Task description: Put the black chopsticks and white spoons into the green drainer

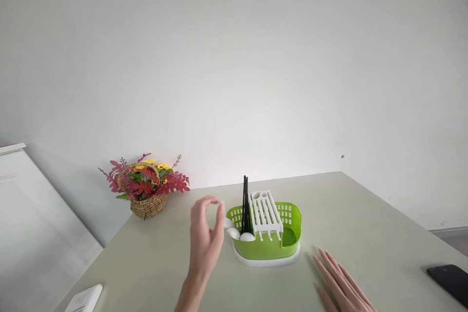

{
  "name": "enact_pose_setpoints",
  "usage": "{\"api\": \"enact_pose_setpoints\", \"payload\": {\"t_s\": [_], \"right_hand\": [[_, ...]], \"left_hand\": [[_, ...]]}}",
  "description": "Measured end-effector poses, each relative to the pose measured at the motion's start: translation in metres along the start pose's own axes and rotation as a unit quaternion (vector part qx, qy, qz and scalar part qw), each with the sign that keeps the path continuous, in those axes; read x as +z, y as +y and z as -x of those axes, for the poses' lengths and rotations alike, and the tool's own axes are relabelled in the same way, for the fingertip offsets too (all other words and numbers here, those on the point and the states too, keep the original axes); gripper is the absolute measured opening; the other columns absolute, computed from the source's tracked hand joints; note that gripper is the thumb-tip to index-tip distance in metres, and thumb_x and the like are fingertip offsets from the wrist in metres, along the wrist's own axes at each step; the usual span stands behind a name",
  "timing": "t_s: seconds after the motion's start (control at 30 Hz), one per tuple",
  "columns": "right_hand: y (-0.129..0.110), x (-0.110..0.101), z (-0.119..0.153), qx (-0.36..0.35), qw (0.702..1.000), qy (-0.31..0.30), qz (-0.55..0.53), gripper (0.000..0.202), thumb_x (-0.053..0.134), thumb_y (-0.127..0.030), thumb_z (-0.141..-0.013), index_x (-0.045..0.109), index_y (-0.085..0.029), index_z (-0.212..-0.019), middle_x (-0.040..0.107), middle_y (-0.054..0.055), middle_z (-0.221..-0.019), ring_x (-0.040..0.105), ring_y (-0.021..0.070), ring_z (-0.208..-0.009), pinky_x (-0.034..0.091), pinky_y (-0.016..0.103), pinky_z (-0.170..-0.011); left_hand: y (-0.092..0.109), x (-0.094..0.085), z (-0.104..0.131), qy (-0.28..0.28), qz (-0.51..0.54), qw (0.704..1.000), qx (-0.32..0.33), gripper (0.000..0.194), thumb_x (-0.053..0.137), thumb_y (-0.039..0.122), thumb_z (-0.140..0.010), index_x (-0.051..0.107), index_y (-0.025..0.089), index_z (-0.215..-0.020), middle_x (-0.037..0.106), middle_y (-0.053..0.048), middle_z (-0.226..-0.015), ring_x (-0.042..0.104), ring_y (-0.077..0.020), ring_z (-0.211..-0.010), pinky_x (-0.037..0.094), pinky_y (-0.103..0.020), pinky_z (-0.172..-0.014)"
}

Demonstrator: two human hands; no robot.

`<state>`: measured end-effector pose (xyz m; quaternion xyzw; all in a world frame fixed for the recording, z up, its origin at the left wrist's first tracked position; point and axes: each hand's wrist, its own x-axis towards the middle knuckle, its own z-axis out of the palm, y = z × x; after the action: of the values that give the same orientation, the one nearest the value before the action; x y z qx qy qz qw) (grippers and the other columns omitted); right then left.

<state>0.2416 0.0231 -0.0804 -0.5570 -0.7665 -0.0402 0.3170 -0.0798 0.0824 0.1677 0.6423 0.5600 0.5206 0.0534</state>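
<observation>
The green basket [263, 252] looks to be thin plastic, so I judge it light and rather stiff, and perhaps a little slippery on its smooth wall. It would be best held by its upper edge, or with one hand at each end, because the white rack [268, 228] across it may be loose. The white spoons [234, 233] show only their rounded ends; they seem hard and smooth, and if they are ceramic, a fall could chip them. Each could be taken by this rounded end, between thumb and forefinger. The black chopsticks [245, 209] look thin, stiff and light, easy to pinch near the top

The left hand [203, 241] is half curled, with a round gap between thumb and forefinger, and I see nothing inside it. The spoons are just to the right of its thumb, the nearest one very close; whether they touch, I cannot tell. The chopsticks stand a little further right of this hand, and the rack beyond them. The basket sits on the table [146, 273], between the two hands. The right hand [340, 280] is spread almost flat, palm down and without any object visible; the basket is to its left, near but apart
</observation>
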Motion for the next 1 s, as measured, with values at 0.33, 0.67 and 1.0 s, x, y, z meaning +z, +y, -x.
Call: {"api": "enact_pose_setpoints", "payload": {"t_s": [0.33, 0.67, 1.0], "right_hand": [[0.005, 0.016, 0.003, 0.005, 1.000, 0.017, -0.008, 0.064, 0.048, -0.042, -0.099, 0.031, -0.036, -0.160, 0.041, -0.001, -0.161, 0.046, 0.0317, -0.143, 0.050, 0.050, -0.113], [0.005, 0.012, 0.001, -0.023, 0.999, 0.023, 0.042, 0.070, 0.050, -0.040, -0.099, 0.025, -0.029, -0.163, 0.038, 0.005, -0.162, 0.048, 0.0325, -0.141, 0.052, 0.051, -0.110], [0.006, 0.012, 0.002, -0.039, 0.995, 0.022, 0.084, 0.078, 0.048, -0.038, -0.099, 0.006, -0.028, -0.165, 0.040, 0.008, -0.161, 0.050, 0.0330, -0.139, 0.056, 0.053, -0.104]], "left_hand": [[-0.025, 0.060, -0.087, -0.320, 0.153, 0.917, -0.182, 0.072, 0.080, 0.059, -0.076, 0.057, 0.015, -0.128, 0.073, -0.017, -0.123, 0.066, -0.0307, -0.121, 0.048, -0.040, -0.103], [-0.044, 0.076, -0.091, -0.351, 0.203, 0.909, -0.098, 0.056, 0.073, 0.066, -0.078, 0.075, 0.014, -0.099, 0.079, -0.009, -0.100, 0.074, -0.0276, -0.099, 0.060, -0.038, -0.087], [-0.044, 0.071, -0.085, -0.298, 0.185, 0.934, -0.064, 0.054, 0.078, 0.064, -0.073, 0.077, 0.015, -0.094, 0.080, -0.009, -0.096, 0.075, -0.0292, -0.095, 0.061, -0.039, -0.084]]}}
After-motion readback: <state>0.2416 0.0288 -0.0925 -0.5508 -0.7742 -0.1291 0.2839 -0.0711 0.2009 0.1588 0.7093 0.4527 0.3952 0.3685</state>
